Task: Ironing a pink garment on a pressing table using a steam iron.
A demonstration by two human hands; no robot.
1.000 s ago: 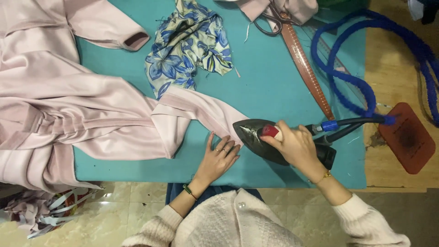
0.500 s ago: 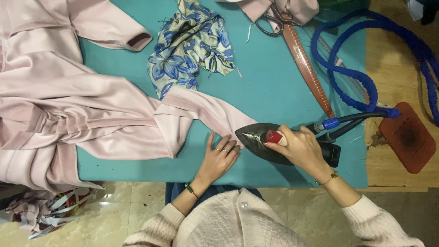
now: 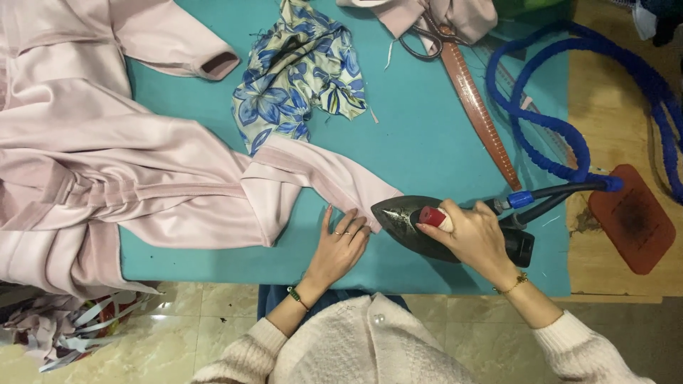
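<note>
Pink satin lies flat under the fingers of the left hand [image 3: 339, 245], which are spread and pressed down on the tip of the garment [image 3: 142, 178] just short of the iron's nose. The right hand [image 3: 473, 238] is wrapped tight around the handle of the iron [image 3: 405, 217], its fingers closed over the red knob.

Compared with half a second ago the iron has slid a little further to the right along the near side of the table, the right hand going with it, while the left hand has hardly shifted; the pointed end of the fabric now shows more clearly ahead of the soleplate.

From the pressed tip the garment runs away left, bunching into folds and spilling over the left edge of the teal table cover [image 3: 427, 128]. That cover's near edge sits close below both wrists, so there is little room toward the person, but open teal lies beyond the iron toward the far side. A blue floral scrap [image 3: 299, 78] lies up there, just touching the pink cloth as far as I can tell. A brown strap [image 3: 480, 107] slants past the scissors [image 3: 420, 43], and the blue hose [image 3: 548, 128] loops right toward a red rest pad [image 3: 633, 217] on bare wood.
</note>
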